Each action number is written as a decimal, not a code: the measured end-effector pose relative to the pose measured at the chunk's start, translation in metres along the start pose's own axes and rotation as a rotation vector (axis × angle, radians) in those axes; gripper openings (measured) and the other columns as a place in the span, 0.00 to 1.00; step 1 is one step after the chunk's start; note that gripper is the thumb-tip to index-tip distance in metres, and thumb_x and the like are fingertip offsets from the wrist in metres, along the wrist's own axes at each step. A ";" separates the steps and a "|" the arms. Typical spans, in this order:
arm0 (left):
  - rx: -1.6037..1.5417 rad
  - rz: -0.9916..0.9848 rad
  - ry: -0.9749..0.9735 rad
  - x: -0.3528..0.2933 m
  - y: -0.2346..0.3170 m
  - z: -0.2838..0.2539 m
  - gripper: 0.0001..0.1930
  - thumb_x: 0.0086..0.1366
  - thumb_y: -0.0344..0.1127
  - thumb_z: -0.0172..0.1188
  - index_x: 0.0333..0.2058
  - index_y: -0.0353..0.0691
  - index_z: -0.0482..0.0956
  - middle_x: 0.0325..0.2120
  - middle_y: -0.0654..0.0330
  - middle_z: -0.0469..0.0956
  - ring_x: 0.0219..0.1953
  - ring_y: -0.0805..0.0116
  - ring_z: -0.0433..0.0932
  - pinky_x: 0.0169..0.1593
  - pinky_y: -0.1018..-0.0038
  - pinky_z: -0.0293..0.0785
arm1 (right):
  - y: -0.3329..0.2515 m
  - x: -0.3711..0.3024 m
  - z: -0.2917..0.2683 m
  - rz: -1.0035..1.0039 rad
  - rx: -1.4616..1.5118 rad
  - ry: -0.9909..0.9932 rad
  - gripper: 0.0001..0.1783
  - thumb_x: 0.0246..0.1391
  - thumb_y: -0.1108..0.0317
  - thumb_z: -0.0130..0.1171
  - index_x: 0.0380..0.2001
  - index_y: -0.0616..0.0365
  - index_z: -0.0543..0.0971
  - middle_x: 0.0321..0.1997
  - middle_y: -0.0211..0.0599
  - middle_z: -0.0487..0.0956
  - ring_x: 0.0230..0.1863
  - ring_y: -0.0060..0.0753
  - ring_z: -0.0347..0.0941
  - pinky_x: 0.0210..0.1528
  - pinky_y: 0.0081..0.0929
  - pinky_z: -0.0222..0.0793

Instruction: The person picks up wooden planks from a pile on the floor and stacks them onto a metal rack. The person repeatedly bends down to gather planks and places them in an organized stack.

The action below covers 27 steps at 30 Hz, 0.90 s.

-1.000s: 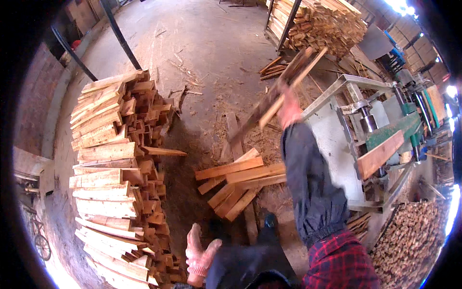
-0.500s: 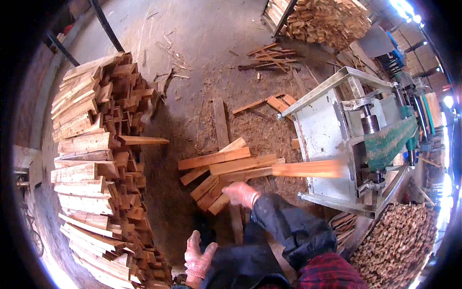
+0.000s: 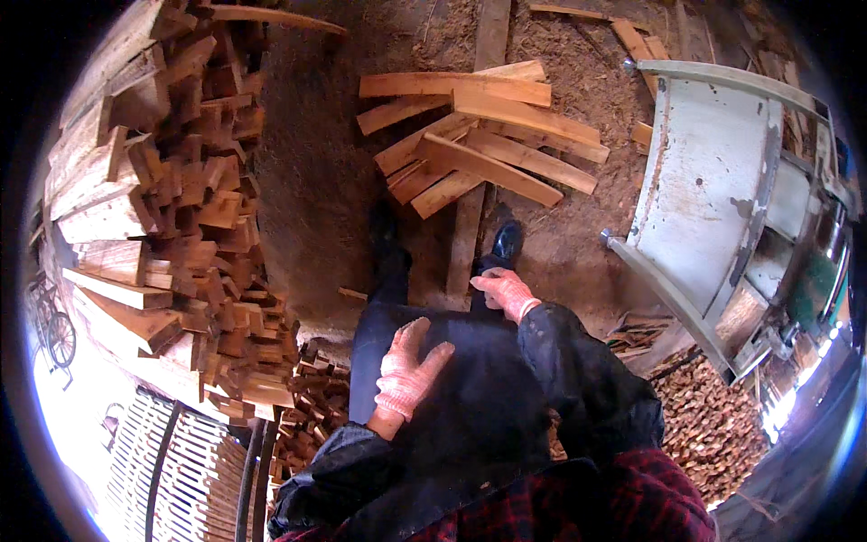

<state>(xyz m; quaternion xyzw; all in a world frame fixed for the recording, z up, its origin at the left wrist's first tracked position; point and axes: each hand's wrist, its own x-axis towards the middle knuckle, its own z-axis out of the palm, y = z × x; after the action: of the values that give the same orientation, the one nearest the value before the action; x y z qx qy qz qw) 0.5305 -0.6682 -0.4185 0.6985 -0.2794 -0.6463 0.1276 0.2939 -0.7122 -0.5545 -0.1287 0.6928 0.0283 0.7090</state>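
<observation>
My left hand (image 3: pixel 411 372), in a pink-and-white knit glove, hangs above my dark-clad lap. Its fingers and thumb are apart, and it holds nothing. Over my right knee is my right hand (image 3: pixel 504 293), gloved the same way, with loosely bent fingers and nothing visible in them. Beyond my feet, a loose heap of sawn wood pieces (image 3: pixel 533 167) lies on the dirt floor. One slightly curved wood piece (image 3: pixel 495 172) rests slantwise across the top of it. Neither hand touches the heap.
A tall stack of wood blocks (image 3: pixel 221 212) rises along my left. To the right stands a pale metal machine frame (image 3: pixel 700 181) with green parts. A long plank (image 3: pixel 465 230) runs along the floor between my shoes. Beside the machine is a pile of small wood pieces (image 3: pixel 709 425).
My view has tipped downward. A wood piece blurred in mid-air beside the machine is gone from there; one now lies across the heap. My right hand has drawn back from the heap.
</observation>
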 end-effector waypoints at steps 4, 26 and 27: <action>0.210 0.031 -0.036 0.035 -0.008 0.000 0.33 0.56 0.50 0.68 0.54 0.36 0.72 0.54 0.49 0.71 0.56 0.53 0.72 0.58 0.66 0.69 | 0.006 0.040 -0.029 -0.079 -0.107 0.102 0.26 0.46 0.49 0.66 0.37 0.63 0.81 0.25 0.34 0.76 0.24 0.31 0.69 0.30 0.29 0.65; 1.023 0.334 -0.347 0.459 0.067 0.124 0.36 0.56 0.60 0.61 0.53 0.35 0.71 0.49 0.43 0.75 0.53 0.46 0.74 0.56 0.60 0.70 | 0.028 0.310 -0.061 -0.251 1.492 0.275 0.27 0.66 0.50 0.46 0.60 0.54 0.67 0.63 0.36 0.70 0.62 0.36 0.65 0.62 0.36 0.61; 1.115 0.256 -0.422 0.455 0.066 0.122 0.35 0.56 0.59 0.62 0.52 0.36 0.71 0.48 0.43 0.76 0.52 0.46 0.75 0.55 0.59 0.71 | 0.027 0.295 -0.063 -0.400 1.332 0.195 0.25 0.67 0.52 0.46 0.61 0.54 0.68 0.61 0.34 0.72 0.61 0.36 0.66 0.62 0.37 0.61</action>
<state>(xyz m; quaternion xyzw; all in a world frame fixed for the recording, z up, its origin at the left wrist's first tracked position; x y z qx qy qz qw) 0.4000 -0.9522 -0.7773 0.4777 -0.6767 -0.5068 -0.2389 0.2376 -0.7406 -0.8504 0.2062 0.5862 -0.5448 0.5631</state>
